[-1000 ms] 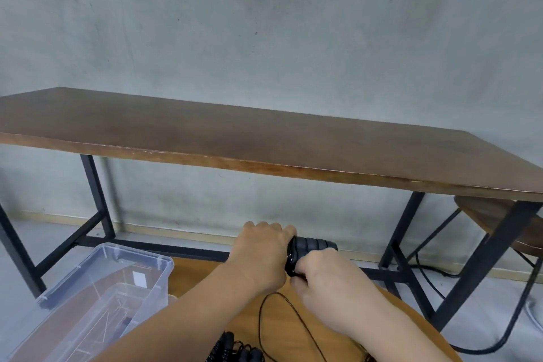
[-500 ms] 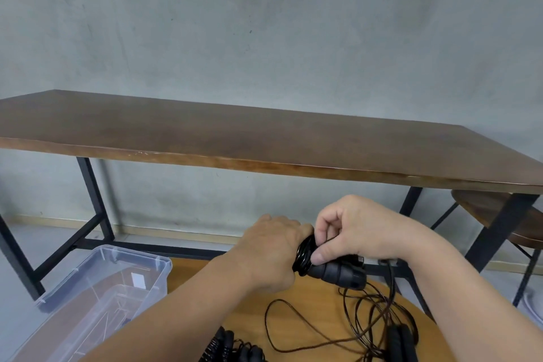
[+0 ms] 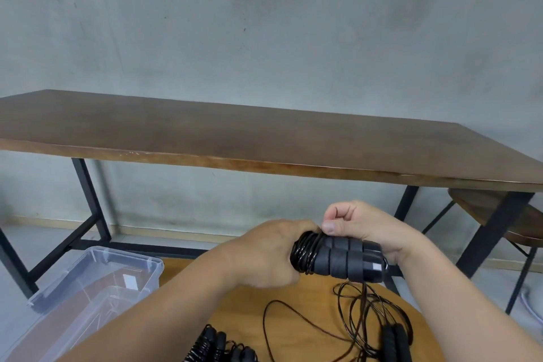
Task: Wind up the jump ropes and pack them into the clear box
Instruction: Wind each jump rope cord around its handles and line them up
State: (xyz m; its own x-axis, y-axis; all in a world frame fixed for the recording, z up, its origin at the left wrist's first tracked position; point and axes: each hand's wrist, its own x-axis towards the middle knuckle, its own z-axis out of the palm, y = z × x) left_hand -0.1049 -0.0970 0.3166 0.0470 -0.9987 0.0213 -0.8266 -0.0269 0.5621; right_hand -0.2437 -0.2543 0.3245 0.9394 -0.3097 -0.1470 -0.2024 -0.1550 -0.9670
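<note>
Two bare forearms enter from the bottom edge, no sleeves in view. Left hand (image 3: 267, 256) and right hand (image 3: 363, 226) ungloved, no rings, no watch or wristband. Short plain thumbnail visible on right hand. No markings.

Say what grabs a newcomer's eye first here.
Centre frame, both hands work one jump rope: the left hand grips its cord-wrapped end, the right hand holds the paired black handles. Loose cord trails onto the round wooden table below. The clear box sits open at lower left.
</note>
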